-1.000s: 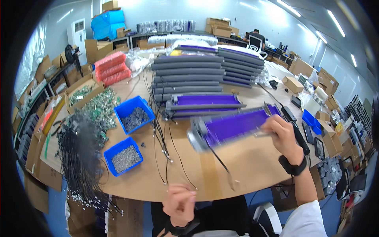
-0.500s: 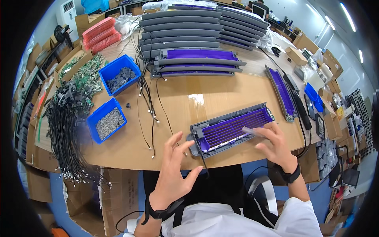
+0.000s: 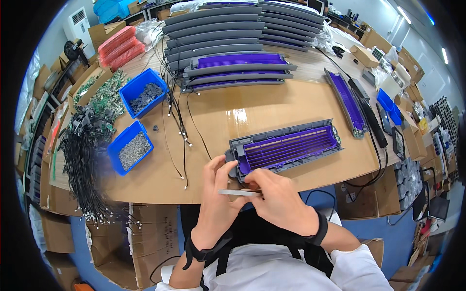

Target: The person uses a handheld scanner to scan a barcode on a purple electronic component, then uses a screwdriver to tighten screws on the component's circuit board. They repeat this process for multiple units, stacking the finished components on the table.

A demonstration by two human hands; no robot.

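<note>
A grey housing with a purple slatted tray [image 3: 291, 148] lies at an angle near the table's front edge. My right hand [image 3: 281, 199] has come in at its lower left corner and is closed on a thin pale strip [image 3: 235, 192], whose exact kind I cannot make out. Beside it, my left hand [image 3: 216, 199] has its fingers curled and its thumb close to the right fingertips, under the strip. Whatever lies between the left fingers is hidden. The black cable at that corner is mostly covered by my hands.
Blue bins hold dark small parts [image 3: 144, 99] and silver screws [image 3: 135, 151]. A bundle of black cables [image 3: 85, 165] hangs over the left edge. Grey-purple housings [image 3: 238, 70] are stacked at the back; another housing [image 3: 347, 102] lies on the right beside a black bar [image 3: 373, 128].
My right hand has moved left with the pale strip, from over the purple tray to my left hand. The left fingers have drawn in from a wide spread.
</note>
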